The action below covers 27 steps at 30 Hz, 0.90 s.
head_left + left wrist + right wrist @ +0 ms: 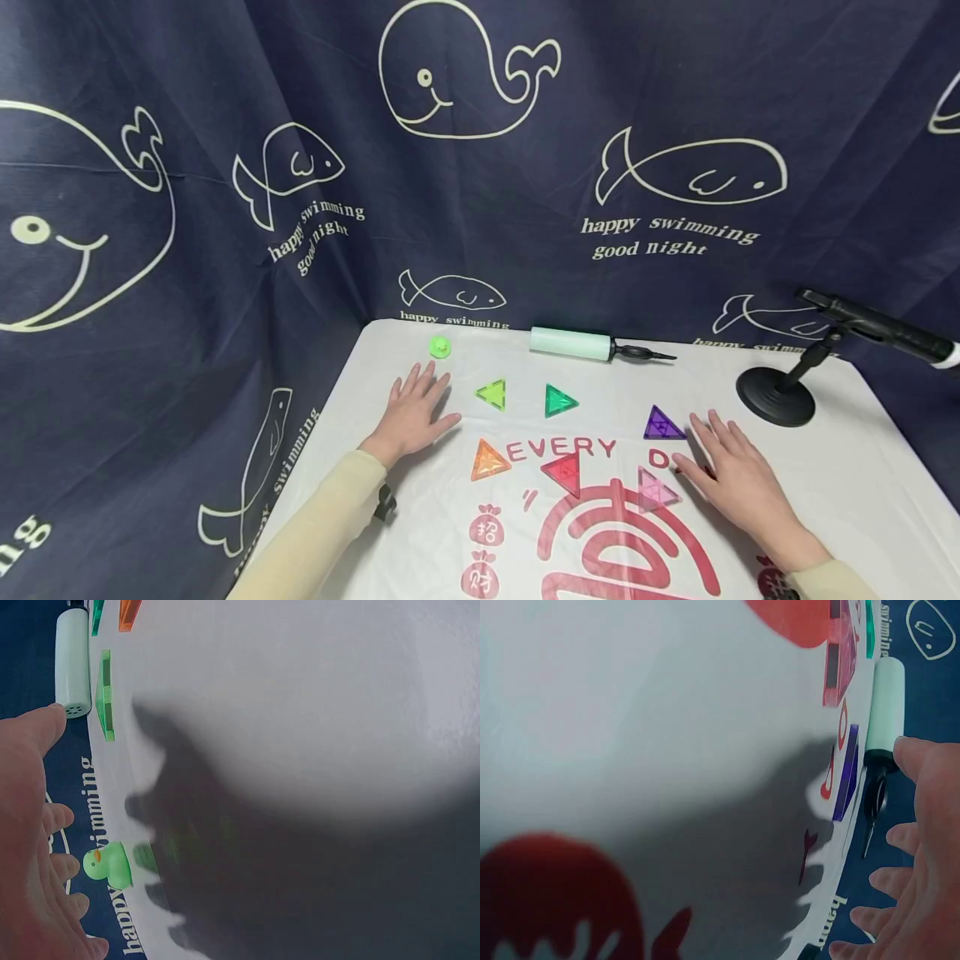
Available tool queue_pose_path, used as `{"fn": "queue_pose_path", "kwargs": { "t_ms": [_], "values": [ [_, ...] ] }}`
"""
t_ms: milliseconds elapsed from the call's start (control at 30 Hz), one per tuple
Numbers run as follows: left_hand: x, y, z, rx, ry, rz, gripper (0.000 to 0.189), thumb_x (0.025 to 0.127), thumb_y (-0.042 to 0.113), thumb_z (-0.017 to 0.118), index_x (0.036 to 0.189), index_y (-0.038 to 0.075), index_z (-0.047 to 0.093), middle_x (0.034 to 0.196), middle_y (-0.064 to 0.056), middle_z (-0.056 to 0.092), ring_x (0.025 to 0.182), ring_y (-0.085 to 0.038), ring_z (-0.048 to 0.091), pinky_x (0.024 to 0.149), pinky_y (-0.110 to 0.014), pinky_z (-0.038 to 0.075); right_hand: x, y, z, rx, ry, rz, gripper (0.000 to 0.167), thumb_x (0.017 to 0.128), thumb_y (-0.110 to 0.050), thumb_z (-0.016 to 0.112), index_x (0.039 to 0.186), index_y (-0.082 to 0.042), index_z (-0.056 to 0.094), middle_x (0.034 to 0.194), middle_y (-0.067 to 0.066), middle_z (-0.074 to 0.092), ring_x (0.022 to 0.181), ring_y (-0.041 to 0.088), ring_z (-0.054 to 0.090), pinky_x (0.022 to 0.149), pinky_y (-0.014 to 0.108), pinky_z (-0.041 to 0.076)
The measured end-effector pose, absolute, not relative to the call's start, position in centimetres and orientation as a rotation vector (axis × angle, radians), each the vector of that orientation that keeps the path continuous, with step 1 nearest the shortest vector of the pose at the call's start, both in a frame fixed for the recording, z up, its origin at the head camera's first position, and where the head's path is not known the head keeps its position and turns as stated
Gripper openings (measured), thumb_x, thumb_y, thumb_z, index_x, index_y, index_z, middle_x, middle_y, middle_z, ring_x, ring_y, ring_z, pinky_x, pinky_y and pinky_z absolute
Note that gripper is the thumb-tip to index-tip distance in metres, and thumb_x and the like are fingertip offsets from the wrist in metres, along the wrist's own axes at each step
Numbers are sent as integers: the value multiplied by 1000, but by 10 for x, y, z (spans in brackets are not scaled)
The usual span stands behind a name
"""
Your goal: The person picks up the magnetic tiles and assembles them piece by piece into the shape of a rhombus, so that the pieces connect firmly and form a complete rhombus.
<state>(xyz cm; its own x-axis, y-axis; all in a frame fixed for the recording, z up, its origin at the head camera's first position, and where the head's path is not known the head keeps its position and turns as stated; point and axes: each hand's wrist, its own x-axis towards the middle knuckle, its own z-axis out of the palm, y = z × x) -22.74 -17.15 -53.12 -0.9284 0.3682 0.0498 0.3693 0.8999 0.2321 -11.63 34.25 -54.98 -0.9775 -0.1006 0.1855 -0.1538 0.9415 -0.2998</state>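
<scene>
My left hand (415, 414), fingers spread and holding nothing, hovers over the left side of the white table, its fingertips just short of a green toy duck (440, 347). My right hand (738, 475) is spread out too, with nothing in it, beside a purple triangle tile (663, 423) and a pink triangle tile (656, 490). Between the hands lie more translucent triangle tiles: a lime one (492, 394), a green one (560, 401), an orange one (490, 460) and a red one (564, 473). Both wrist views show the hands' shadows on the cloth.
A mint-green hand pump (572, 343) with a black nozzle lies along the table's back edge. At the right stands a black stand (776, 396) with a round base and an angled arm. A dark blue curtain (480, 208) printed with fish hangs behind and to the left.
</scene>
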Motion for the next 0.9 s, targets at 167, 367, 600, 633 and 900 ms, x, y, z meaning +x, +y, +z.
{"fn": "queue_pose_path", "kwargs": {
  "t_ms": [167,367,600,633,900],
  "values": [
    [-230,-171,-535,-589,-3072,-369,79,100,61,56,162,15,38,172,-16,17,157,-41,9,120,-66,11,-120,333,-548,216,-2924,485,82,97,-51,69,152,4,45,155,39,35,142,61,30,111,70,25],
    [-231,-167,-537,-609,-3057,-349,78,100,60,56,161,15,40,171,-16,21,157,-41,12,120,-66,14,-126,321,-548,245,-2937,516,82,97,-53,69,153,3,46,156,37,35,142,60,30,111,70,25],
    [-232,-158,-537,-636,-3052,-353,76,101,60,54,161,14,41,170,-16,24,156,-41,15,120,-65,15,-132,300,-546,284,-2972,550,83,97,-54,68,153,3,45,158,37,34,143,61,29,114,68,23],
    [-232,-157,-537,-642,-3047,-358,76,101,59,54,161,13,41,170,-16,24,156,-41,15,120,-65,16,-133,296,-545,289,-2972,555,83,97,-53,69,153,2,45,157,36,34,143,60,29,114,67,23],
    [-239,-150,-545,-666,-3016,-392,70,103,54,54,158,11,45,167,-18,30,154,-42,24,119,-65,20,-139,263,-544,312,-2971,545,78,95,-48,73,152,-1,49,156,31,41,144,54,33,114,67,26]
  ]
}}
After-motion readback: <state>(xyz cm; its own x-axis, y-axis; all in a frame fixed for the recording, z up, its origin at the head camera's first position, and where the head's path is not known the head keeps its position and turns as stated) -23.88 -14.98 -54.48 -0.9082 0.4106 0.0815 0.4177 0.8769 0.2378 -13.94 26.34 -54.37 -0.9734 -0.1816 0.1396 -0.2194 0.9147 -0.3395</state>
